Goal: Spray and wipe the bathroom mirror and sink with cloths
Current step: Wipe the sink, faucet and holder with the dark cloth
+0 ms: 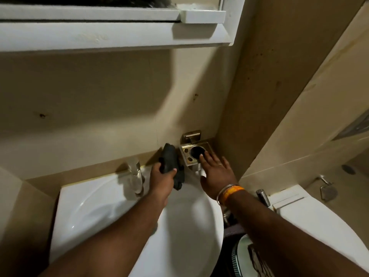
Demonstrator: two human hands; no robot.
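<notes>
Beige bathroom walls surround a white sink (83, 212), its near rim cut off by the forearms. Above, the mirror cabinet (111, 35) is cropped. The left hand (161, 179) grips a dark cloth (170, 162) beside the blurred tap (134, 176). The right hand (216, 172), fingers spread, touches a brass holder (191, 153).

Whites and beiges, with black and brass accents

A dark charcoal, crumpled cloth (170, 163) is seen against the glossy white ceramic basin (103, 212) and the plain beige wall tiles (89, 100), which are marked by a few small dark spots. A brass-gold metal tumbler holder (194, 154) with a black round opening is shown at the far right; silver-grey is seen on the chrome tap (134, 176). An orange wristband (232, 193) is paired with a thin silver bangle. The mirror cabinet frame (111, 35) is painted white.
</notes>
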